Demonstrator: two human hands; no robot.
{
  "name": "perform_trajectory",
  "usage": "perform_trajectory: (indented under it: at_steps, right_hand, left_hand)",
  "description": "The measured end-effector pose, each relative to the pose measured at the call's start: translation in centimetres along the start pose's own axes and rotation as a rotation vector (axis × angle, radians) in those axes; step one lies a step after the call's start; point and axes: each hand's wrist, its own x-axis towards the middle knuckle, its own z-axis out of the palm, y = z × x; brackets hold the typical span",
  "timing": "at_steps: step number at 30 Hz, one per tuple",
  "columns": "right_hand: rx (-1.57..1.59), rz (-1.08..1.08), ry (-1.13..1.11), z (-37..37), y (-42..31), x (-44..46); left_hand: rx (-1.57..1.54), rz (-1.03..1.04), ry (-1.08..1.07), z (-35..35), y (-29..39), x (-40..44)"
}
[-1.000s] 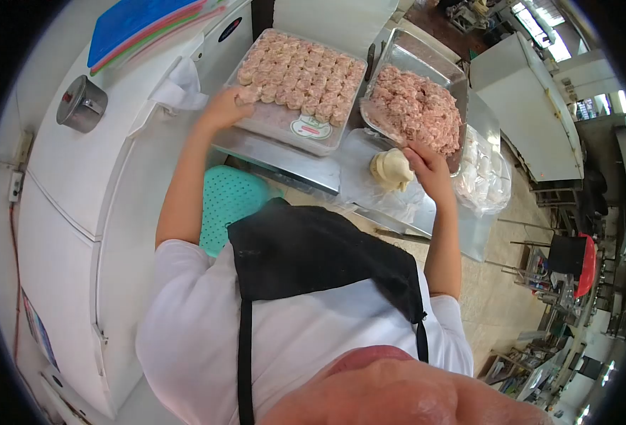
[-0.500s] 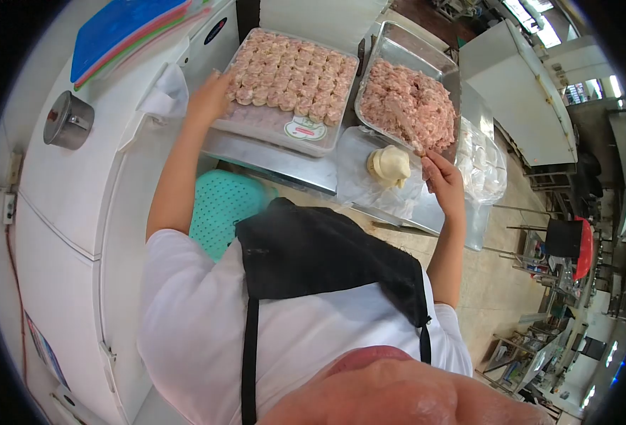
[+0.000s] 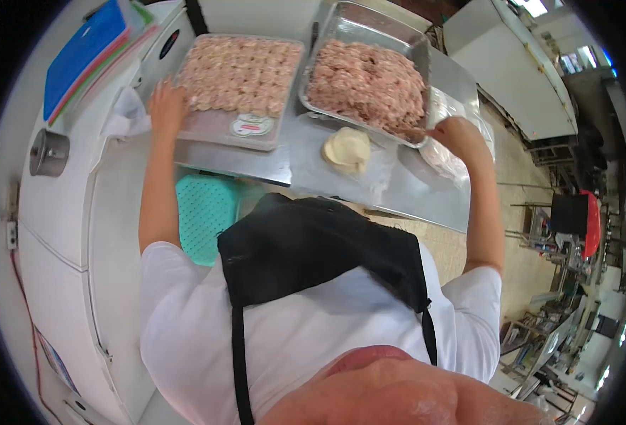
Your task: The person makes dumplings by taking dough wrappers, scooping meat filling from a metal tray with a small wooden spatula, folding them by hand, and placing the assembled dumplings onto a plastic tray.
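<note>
My left hand (image 3: 167, 106) rests at the left edge of a clear plastic tray (image 3: 210, 131), its fingers stretched out and holding nothing. Rows of small meat-filled dumplings (image 3: 245, 74) cover most of that tray; a green-and-white label shows near its front. My right hand (image 3: 458, 138) is closed around a narrow spatula (image 3: 413, 132) at the front right corner of a deep metal pan (image 3: 369, 21). Pink ground meat (image 3: 366, 81) is heaped in the pan. Between the two, nearer my body, a stack of pale round wrappers (image 3: 347, 150) lies on a plastic sheet.
The metal table (image 3: 426, 195) carries everything, with plastic-wrapped white packs (image 3: 444, 159) right of the pan. On the white freezer at left stand a metal cup (image 3: 49, 152) and coloured boards (image 3: 86, 53). A turquoise perforated basket (image 3: 203, 216) sits below the table edge.
The view has shifted, so the trays appear further left. My right hand has moved outward to the pan's front right corner with the spatula. My left hand stays by the dumpling tray.
</note>
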Motion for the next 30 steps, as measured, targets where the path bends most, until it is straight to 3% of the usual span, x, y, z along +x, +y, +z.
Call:
perform_trajectory:
  at_steps: [2, 3, 4, 5, 6, 7, 9, 11, 13, 16, 19, 22, 26, 28, 30]
  right_hand:
    - [-0.13, -0.1, 0.111, 2.1, 2.3, 1.9]
    - [-0.091, -0.12, 0.284, 4.7, 2.7, 2.8]
    - [-0.078, -0.084, 0.232, 7.7, 2.5, 4.2]
    - [-0.164, -0.188, 0.289, 13.0, 2.8, 5.9]
    - [-0.138, -0.356, 0.414, 12.4, 1.1, 4.4]
    - [-0.21, -0.239, 0.266, 10.3, -1.0, 2.4]
    - [-0.178, -0.352, 0.265, 10.0, 0.8, 1.6]
    - [-0.077, -0.272, 0.193, 5.4, 2.6, 1.0]
    - [-0.064, -0.27, 0.194, 4.4, 3.9, 1.8]
    - [-0.12, -0.37, 0.231, 8.6, 5.1, 6.2]
    - [-0.059, -0.481, 0.289, 10.9, 2.3, 4.0]
    - [-0.012, -0.48, 0.329, 8.9, 3.8, 2.1]
    - [0.046, -0.392, 0.316, 7.1, 4.9, 4.7]
    - [0.04, -0.475, 0.376, 9.0, 3.0, 6.0]
    - [0.072, -0.516, 0.389, 11.3, 0.6, 7.0]
  left_hand:
    - [-0.002, -0.037, -0.013, -0.4, 0.3, 0.6]
    - [-0.002, -0.062, -0.022, -0.5, 0.6, 0.5]
    - [0.013, -0.086, -0.012, -0.5, 1.1, 0.4]
    - [0.031, -0.111, -0.001, -0.6, 1.6, 0.2]
    - [0.049, -0.138, 0.013, -0.8, 2.3, 0.2]
    - [0.003, -0.117, 0.004, -1.9, 3.5, 0.0]
    - [-0.084, -0.062, -0.036, -5.0, 7.2, -1.2]
    - [-0.438, 0.147, 0.092, -5.6, 12.4, -2.6]
    - [-0.687, 0.22, 0.089, -7.6, 19.7, -4.3]
    - [-1.015, 0.21, -0.307, -9.3, 27.9, -5.2]
    - [-0.988, 0.312, -0.361, -9.4, 31.8, -5.4]
    - [-0.899, 0.41, -0.269, -6.5, 32.4, -5.7]
    - [-1.156, 0.107, -0.358, -4.8, 32.3, -6.7]
    - [-1.333, -0.017, -0.392, -4.4, 32.1, -6.7]
    - [-1.318, -0.013, -0.353, -4.9, 32.2, -6.7]
